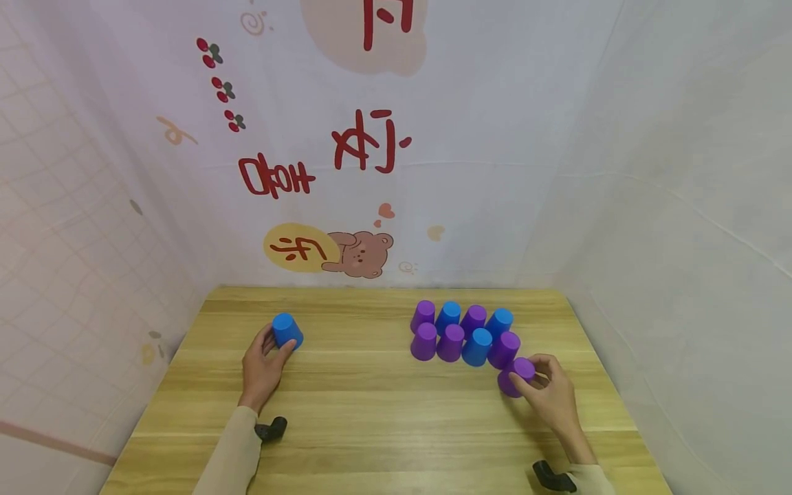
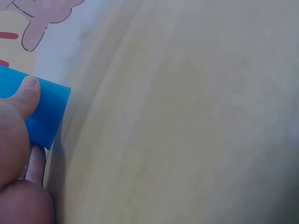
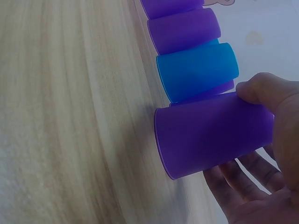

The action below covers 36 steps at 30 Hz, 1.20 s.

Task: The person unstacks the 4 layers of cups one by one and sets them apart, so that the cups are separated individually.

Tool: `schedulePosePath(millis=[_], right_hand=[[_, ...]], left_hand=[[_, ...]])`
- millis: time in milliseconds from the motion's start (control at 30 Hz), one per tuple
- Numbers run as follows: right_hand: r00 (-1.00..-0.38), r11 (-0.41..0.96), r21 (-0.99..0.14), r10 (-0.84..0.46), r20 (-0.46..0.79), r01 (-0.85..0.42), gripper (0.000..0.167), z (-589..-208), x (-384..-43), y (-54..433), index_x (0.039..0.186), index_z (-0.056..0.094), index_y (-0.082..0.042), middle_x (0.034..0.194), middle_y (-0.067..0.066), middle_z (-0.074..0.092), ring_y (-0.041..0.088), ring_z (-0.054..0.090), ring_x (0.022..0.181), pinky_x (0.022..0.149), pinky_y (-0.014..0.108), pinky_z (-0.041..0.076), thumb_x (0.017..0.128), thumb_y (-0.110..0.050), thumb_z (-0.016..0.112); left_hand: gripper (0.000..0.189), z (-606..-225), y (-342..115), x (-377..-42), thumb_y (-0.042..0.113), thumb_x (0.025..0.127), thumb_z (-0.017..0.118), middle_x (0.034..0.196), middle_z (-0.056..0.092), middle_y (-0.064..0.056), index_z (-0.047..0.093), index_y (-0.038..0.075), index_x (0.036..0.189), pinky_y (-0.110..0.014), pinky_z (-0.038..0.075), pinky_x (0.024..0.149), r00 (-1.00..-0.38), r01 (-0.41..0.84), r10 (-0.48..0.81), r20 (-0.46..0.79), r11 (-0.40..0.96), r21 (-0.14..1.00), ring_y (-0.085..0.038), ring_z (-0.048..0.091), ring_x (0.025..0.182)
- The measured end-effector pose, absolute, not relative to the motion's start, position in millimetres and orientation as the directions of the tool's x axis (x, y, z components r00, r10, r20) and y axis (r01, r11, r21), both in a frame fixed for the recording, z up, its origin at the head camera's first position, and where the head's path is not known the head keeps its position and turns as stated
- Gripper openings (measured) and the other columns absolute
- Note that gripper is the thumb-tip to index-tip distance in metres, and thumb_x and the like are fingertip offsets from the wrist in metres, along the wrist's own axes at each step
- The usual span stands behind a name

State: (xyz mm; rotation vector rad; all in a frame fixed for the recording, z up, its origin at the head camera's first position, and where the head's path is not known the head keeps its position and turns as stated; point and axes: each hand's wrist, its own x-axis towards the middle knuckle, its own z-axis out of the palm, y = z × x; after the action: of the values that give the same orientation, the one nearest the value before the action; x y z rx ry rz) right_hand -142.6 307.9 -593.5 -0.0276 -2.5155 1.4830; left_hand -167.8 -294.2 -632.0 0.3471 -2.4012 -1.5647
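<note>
At the left of the table, my left hand [image 1: 263, 371] holds an upside-down blue cup [image 1: 287, 331] between thumb and fingers. In the left wrist view the thumb lies across the side of that blue cup [image 2: 49, 105]. My right hand [image 1: 551, 392] grips an upside-down purple cup [image 1: 513, 379] at the right, in front of the near row's last cup [image 1: 504, 350]. The right wrist view shows the thumb near the base of the held purple cup [image 3: 212, 133] and the fingers around its other side. Whether this cup touches the table I cannot tell.
Several upside-down purple and blue cups stand close together in two rows at the back right, among them a blue cup [image 1: 477, 347] and a purple cup [image 1: 423, 342]. A white printed cloth [image 1: 482, 206] rises behind the wooden table [image 1: 371, 412] and along both sides.
</note>
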Motion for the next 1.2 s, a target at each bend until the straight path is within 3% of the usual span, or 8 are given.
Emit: schedulePosePath(millis=[500,733,967,1200], right_hand=[[-0.978,0.489,-0.865,0.098,0.187,-0.116,0.055,-595.4,-142.8,307.3,0.13,0.06,0.004,0.127,0.022,0.075,-0.01,0.068,0.108,0.092,0.007,0.063,0.091,-0.009,0.096],[-0.978,0.508,-0.854,0.097,0.186,-0.112,0.055,-594.1,-143.4,308.3,0.131,0.06,0.002,0.127,0.018,0.075,0.007,0.076,0.113,0.093,0.007,0.064,0.092,-0.012,0.097],[-0.977,0.506,-0.854,0.087,0.195,-0.125,0.054,-593.3,-143.6,310.1,0.13,0.06,0.003,0.127,0.019,0.075,-0.004,0.071,0.111,0.093,0.007,0.063,0.092,-0.01,0.096],[-0.974,0.517,-0.845,0.082,0.209,-0.138,0.054,-594.4,-144.2,310.7,0.129,0.06,0.003,0.124,0.016,0.074,0.023,0.08,0.115,0.093,0.009,0.064,0.091,-0.01,0.097]], left_hand=[[0.079,-623.2,-293.4,-167.2,0.037,0.111,0.076,0.171,0.051,-0.032,0.041,0.002,0.172,-0.058,0.046,0.132,-0.941,-0.071,-0.33,0.072,0.402,0.913,-0.05,0.056,0.157],[0.076,-614.3,-281.9,-168.7,0.03,0.111,0.076,0.171,0.052,-0.031,0.041,0.001,0.172,-0.054,0.048,0.13,-0.954,-0.036,-0.288,0.082,0.381,0.924,-0.047,0.057,0.157],[0.077,-599.5,-249.3,-170.5,0.029,0.111,0.077,0.172,0.05,-0.032,0.04,0.0,0.172,-0.051,0.047,0.13,-0.977,0.035,-0.189,0.099,0.319,0.947,-0.047,0.052,0.161],[0.071,-588.4,-213.5,-167.1,0.021,0.108,0.08,0.165,0.058,-0.03,0.048,0.001,0.168,-0.036,0.056,0.126,-0.986,0.108,-0.1,0.136,0.251,0.962,-0.047,0.057,0.157]])
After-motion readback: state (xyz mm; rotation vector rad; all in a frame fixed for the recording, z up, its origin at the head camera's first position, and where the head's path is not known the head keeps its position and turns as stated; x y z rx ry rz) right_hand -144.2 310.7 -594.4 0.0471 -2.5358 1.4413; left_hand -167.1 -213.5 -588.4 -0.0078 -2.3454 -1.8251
